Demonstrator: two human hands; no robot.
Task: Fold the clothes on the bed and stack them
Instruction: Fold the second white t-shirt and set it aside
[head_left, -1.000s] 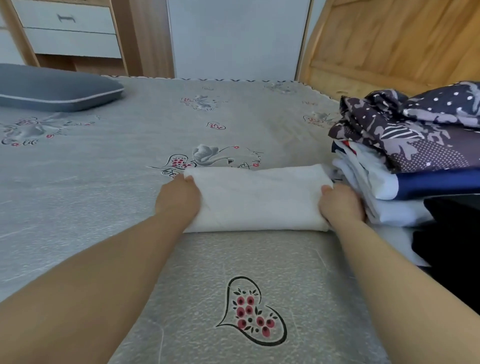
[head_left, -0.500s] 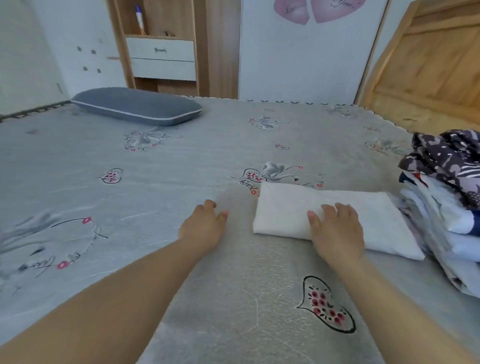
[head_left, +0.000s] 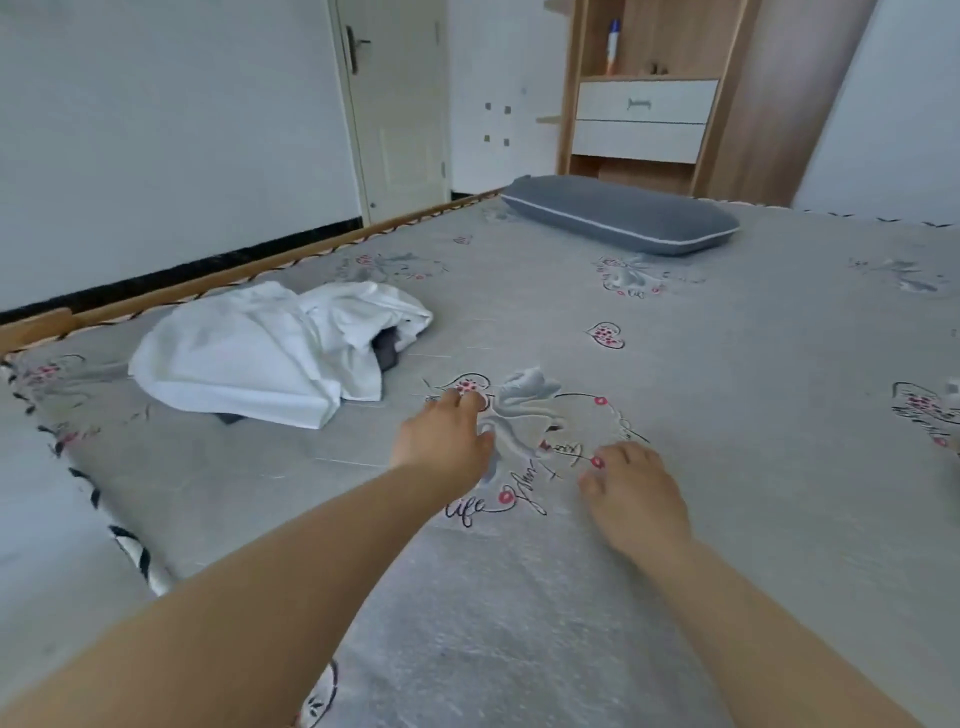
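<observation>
Both my left hand (head_left: 441, 441) and right hand (head_left: 636, 499) loose, empty. White pile (head_left: 270, 348) at 10 o'clock hides dark garment (head_left: 387, 349); one grab could drag both.

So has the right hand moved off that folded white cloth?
Yes. The right hand now hovers open over the grey printed bedsheet, by its swan print; the cloth is out of view.

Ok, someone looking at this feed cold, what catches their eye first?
The crumpled white garment lying unfolded at the left of the bed, with something dark showing under it. Then the two bare hands over the printed sheet in the middle, left hand reaching toward that garment, right hand beside it, both holding nothing. A grey pillow lies at the far edge.
</observation>
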